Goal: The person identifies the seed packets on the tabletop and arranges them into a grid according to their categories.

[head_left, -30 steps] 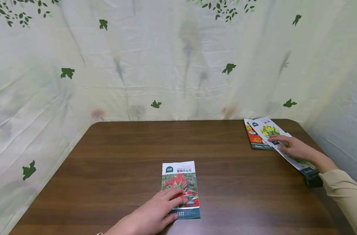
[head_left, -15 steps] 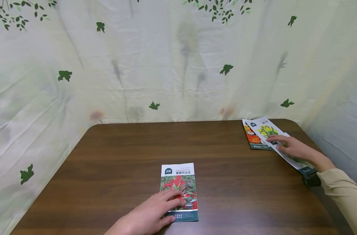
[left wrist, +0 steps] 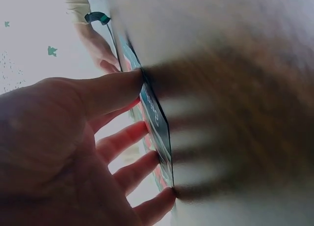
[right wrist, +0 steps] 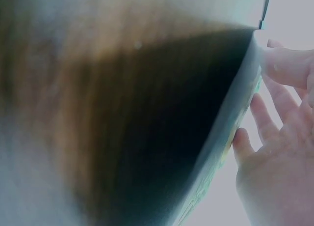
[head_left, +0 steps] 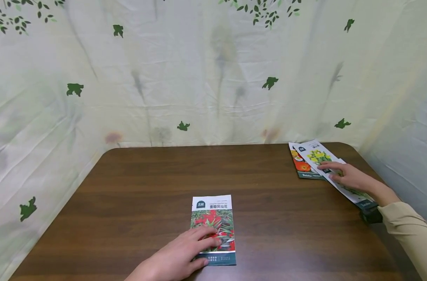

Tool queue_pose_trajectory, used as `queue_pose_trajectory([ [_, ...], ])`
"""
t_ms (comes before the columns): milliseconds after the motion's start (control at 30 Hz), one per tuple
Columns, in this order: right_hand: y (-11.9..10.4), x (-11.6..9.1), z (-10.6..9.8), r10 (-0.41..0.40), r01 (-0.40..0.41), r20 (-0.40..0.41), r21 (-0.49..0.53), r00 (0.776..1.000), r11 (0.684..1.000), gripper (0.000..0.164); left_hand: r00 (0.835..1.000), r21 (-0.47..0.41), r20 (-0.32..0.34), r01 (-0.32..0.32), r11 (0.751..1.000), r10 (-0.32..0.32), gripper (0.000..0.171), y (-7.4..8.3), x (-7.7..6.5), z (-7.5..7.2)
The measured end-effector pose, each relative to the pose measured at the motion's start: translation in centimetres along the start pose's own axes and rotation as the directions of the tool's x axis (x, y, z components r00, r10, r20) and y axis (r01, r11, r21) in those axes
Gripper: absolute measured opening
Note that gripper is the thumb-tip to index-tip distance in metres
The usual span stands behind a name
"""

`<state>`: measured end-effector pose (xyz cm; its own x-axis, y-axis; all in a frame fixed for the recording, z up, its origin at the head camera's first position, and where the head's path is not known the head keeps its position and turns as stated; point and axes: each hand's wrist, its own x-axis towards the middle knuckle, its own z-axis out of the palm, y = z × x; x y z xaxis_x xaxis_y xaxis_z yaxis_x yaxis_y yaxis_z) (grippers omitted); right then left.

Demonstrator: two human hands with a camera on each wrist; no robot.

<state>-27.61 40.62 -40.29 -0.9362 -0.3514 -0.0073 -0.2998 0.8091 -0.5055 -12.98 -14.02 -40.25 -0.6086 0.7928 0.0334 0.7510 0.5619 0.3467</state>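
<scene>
A seed packet with red flowers [head_left: 225,218] lies face up near the table's front middle. My left hand [head_left: 179,251] rests over its lower left part, fingers spread and relaxed. In the left wrist view the thumb meets the packet's dark bottom band [left wrist: 156,115] and the other fingertips touch its face. At the far right, my right hand [head_left: 355,178] lies with loose fingers on a yellow-flower seed packet [head_left: 313,153]. That packet overlaps another with orange pictures [head_left: 302,167]; more of the pile is hidden beneath the hand. The right wrist view shows fingertips at a packet's surface [right wrist: 223,147].
A brown wood-grain table [head_left: 146,187] has rounded far corners. Behind it and along both sides hangs a pale cloth [head_left: 199,70] printed with green leaves. A dark band [head_left: 372,214] sits at the right wrist, below a beige sleeve [head_left: 406,226].
The head view has shifted slightly, so the table and packets appear a little further left. Both hands stay on their packets without visible movement.
</scene>
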Motion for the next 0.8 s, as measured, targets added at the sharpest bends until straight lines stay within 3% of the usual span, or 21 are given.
queue_pose_trajectory([
  [800, 0.21, 0.16, 0.06, 0.004, -0.004, 0.003, -0.006, 1.000, 1.000, 0.041, 1.000, -0.025, -0.001, 0.002, 1.000, -0.002, 0.043, -0.21, -0.19, 0.16],
])
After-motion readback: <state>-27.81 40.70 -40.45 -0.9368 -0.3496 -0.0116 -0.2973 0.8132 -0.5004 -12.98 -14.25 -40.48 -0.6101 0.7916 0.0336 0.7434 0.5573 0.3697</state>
